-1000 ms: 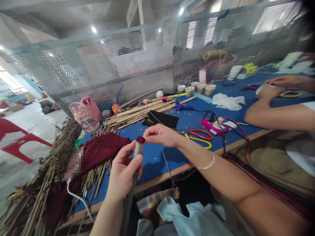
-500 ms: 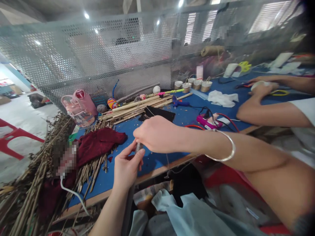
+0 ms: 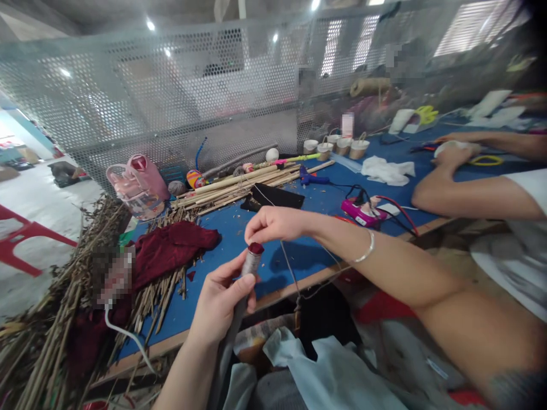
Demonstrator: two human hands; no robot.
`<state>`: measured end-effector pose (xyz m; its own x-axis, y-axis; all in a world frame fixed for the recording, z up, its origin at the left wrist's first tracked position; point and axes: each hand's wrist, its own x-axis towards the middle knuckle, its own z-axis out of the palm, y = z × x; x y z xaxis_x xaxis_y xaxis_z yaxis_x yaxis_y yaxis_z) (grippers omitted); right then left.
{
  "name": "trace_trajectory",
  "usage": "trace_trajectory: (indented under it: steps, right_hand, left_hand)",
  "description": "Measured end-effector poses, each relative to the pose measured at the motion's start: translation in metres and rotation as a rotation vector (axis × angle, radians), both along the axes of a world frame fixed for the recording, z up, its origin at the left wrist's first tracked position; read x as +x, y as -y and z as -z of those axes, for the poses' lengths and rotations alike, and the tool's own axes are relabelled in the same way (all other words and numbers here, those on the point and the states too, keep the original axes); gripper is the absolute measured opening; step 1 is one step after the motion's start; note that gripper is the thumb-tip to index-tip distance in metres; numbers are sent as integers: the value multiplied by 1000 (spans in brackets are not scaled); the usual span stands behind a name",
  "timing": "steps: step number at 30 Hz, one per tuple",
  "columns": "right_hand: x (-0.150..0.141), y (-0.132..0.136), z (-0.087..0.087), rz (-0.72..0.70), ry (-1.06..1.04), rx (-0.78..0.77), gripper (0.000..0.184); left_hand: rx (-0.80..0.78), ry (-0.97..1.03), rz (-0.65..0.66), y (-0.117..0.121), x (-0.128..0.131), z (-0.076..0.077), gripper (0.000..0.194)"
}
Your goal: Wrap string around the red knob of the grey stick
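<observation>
My left hand [image 3: 220,299] is closed round a grey stick [image 3: 247,272] whose top end is capped with dark red cloth [image 3: 256,248]. My right hand [image 3: 273,224] hovers just above that cap, fingers pinched on a thin dark thread [image 3: 289,267] that hangs down past the table edge. A silver bangle [image 3: 366,250] sits on my right wrist. Both hands are over the front of the blue table [image 3: 273,267].
Dark red cloth [image 3: 171,247] lies on dry sticks [image 3: 64,319] at the left. Bamboo rods [image 3: 239,188], a pink jug [image 3: 137,185], black cloth [image 3: 273,196], a pink glue gun [image 3: 363,212] and small cups [image 3: 337,149] stand further back. Another person's arms [image 3: 465,191] rest at the right. Perforated metal screen [image 3: 192,97] behind.
My right hand has lifted off the stick's top and moved slightly right, so the red cap shows again. My left hand tilted the stick a little.
</observation>
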<state>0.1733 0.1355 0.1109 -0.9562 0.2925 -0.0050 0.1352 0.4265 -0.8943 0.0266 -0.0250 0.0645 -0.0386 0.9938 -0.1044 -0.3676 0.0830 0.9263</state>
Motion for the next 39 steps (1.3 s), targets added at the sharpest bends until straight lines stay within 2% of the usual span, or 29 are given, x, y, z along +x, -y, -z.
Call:
trace_trajectory:
  steps: [3,6,8,10,13,16,20,22,26,29,35,37,39]
  right_hand:
    - [-13,-9,-30,-297,190,250,18]
    - [-28,1,-54,-396,442,643,13]
    - [-35,18,-62,-333,581,922,11]
    - [-40,38,-63,-225,635,1122,9]
    - [-38,65,-57,-42,595,1196,11]
    - [-25,79,-45,136,448,1167,17]
    - [-2,81,-15,361,185,1080,16]
    - [7,78,1,480,26,922,19]
    - [14,73,24,656,-217,470,24]
    - [12,75,29,714,-287,261,24]
    - [4,80,35,753,-406,32,20]
    - [2,77,40,743,-436,-125,19]
    - [-1,72,44,671,-469,-288,20]
  left_hand:
    - [-35,31,42,-1,7,4,47]
    - [-95,26,28,-7,14,10,53]
    - [-117,4,6,-12,18,15,56]
    - [-105,-46,-10,-17,20,20,52]
    - [-48,-156,-20,-21,19,24,34]
    - [-1,-222,-72,-20,13,21,32]
    - [17,-228,-144,-17,4,12,55]
    - [27,-198,-128,-16,2,9,58]
    - [51,-102,-6,-16,-1,7,45]
    - [56,-80,29,-19,-3,8,39]
    - [73,-107,-46,-19,-2,9,39]
    - [65,-84,-38,-19,-3,9,39]
    - [62,-33,29,-19,-5,9,34]
